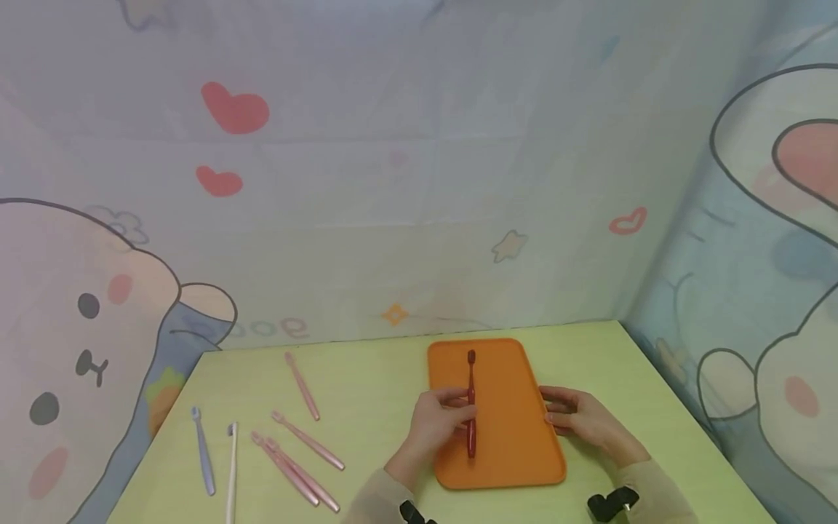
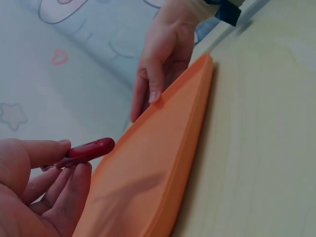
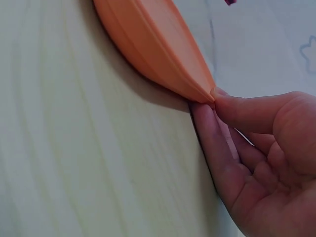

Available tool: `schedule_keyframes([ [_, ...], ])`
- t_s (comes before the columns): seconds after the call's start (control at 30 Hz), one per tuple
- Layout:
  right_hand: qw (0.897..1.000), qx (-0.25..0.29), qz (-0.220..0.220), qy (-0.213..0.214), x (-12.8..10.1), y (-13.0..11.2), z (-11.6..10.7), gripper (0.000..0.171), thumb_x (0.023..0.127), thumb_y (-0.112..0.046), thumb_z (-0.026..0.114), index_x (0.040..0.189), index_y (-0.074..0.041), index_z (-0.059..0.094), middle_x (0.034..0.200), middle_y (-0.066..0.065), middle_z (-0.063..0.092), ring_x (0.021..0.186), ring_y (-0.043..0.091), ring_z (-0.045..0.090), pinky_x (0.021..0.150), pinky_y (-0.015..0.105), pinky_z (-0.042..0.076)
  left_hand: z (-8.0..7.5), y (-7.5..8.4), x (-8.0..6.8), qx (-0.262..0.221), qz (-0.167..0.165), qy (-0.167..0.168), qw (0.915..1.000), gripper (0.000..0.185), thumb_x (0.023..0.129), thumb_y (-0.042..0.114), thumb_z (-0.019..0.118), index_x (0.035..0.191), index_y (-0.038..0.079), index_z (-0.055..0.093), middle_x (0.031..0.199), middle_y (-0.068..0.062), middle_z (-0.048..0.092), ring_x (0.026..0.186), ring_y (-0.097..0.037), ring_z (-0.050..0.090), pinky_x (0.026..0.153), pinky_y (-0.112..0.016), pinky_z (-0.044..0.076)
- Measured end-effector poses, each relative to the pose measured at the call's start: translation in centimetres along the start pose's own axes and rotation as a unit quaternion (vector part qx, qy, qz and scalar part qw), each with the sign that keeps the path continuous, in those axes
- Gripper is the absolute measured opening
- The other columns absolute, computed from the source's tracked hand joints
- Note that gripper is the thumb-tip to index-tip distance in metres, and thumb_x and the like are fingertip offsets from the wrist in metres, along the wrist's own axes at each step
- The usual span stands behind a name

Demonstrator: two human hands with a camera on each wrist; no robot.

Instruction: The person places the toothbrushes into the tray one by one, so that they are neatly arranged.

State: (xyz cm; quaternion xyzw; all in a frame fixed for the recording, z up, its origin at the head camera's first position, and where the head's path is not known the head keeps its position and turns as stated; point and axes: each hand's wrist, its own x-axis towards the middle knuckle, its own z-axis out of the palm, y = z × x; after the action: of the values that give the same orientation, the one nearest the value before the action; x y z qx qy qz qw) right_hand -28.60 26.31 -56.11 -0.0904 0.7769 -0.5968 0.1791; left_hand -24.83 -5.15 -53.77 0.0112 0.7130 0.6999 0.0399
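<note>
From overhead, the whole yellow-green tabletop (image 1: 366,393) shows: an orange tray (image 1: 517,429) lies lengthwise toward 12 o'clock, with a dark red toothbrush (image 1: 471,407) on its left half, bristle end pointing to 12. Off at 9 o'clock from the tray lie four pink toothbrushes (image 1: 297,444), and farther toward 8 o'clock a blue toothbrush (image 1: 203,451) and a white toothbrush (image 1: 231,466), well apart from the tray. Neither wrist camera shows those.

The left wrist view shows what the head view blurs: the left hand (image 1: 435,426) pinches the red toothbrush's handle between thumb and curled fingers (image 2: 64,192), the handle end sticking out just above the tray's surface. Across the tray, the other hand is seen at the far rim.

The right wrist view gives the closest look at the right hand (image 1: 579,418): thumb on top of the tray's rim and fingers (image 3: 210,143) tucked beneath it against the tabletop, a narrow pinch on the edge at 3 o'clock. The toothbrush barely enters that view.
</note>
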Motion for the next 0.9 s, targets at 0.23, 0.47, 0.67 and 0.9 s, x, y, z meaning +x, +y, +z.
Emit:
schedule_keyframes([
  [0.23,1.0,-0.002,0.02,0.007,0.1,-0.8,-0.1,0.065,0.1,-0.004,0.073,0.156,0.011,0.044,0.154,0.033,0.05,0.122,0.029,0.067,0.089,0.039,0.064,2.5,-0.4,0.1,-0.013,-0.014,-0.012,0.9998,0.033,0.089,0.002,0.084,0.121,-0.004,0.076,0.095,-0.008,0.072,0.069,-0.016,0.07,0.062,-0.034,0.064],
  [0.47,0.999,0.007,0.033,0.026,0.3,-1.1,0.2,0.065,0.096,0.0,0.075,0.153,0.012,0.046,0.149,0.031,0.056,0.116,0.025,0.069,0.085,0.04,0.065,3.9,-0.3,0.2,-0.022,-0.032,-0.015,0.9991,0.033,0.091,0.004,0.084,0.122,-0.003,0.076,0.096,-0.007,0.074,0.073,-0.015,0.071,0.063,-0.033,0.064],
  [0.67,0.998,0.005,0.041,0.051,0.1,-1.6,0.8,0.064,0.094,0.002,0.075,0.151,0.012,0.049,0.145,0.03,0.06,0.114,0.026,0.07,0.084,0.041,0.065,4.8,-0.4,0.5,-0.028,-0.048,-0.015,0.9983,0.034,0.091,0.005,0.084,0.123,-0.002,0.076,0.095,-0.007,0.075,0.072,-0.017,0.072,0.062,-0.033,0.064],
  [0.9,0.998,-0.001,0.034,0.055,0.4,-1.4,0.8,0.063,0.095,0.002,0.075,0.151,0.011,0.05,0.144,0.031,0.059,0.117,0.028,0.069,0.084,0.041,0.065,5.7,-0.8,0.8,-0.024,-0.05,-0.01,0.9984,0.034,0.092,0.005,0.084,0.124,-0.005,0.074,0.099,-0.007,0.075,0.078,-0.019,0.075,0.066,-0.035,0.065],
])
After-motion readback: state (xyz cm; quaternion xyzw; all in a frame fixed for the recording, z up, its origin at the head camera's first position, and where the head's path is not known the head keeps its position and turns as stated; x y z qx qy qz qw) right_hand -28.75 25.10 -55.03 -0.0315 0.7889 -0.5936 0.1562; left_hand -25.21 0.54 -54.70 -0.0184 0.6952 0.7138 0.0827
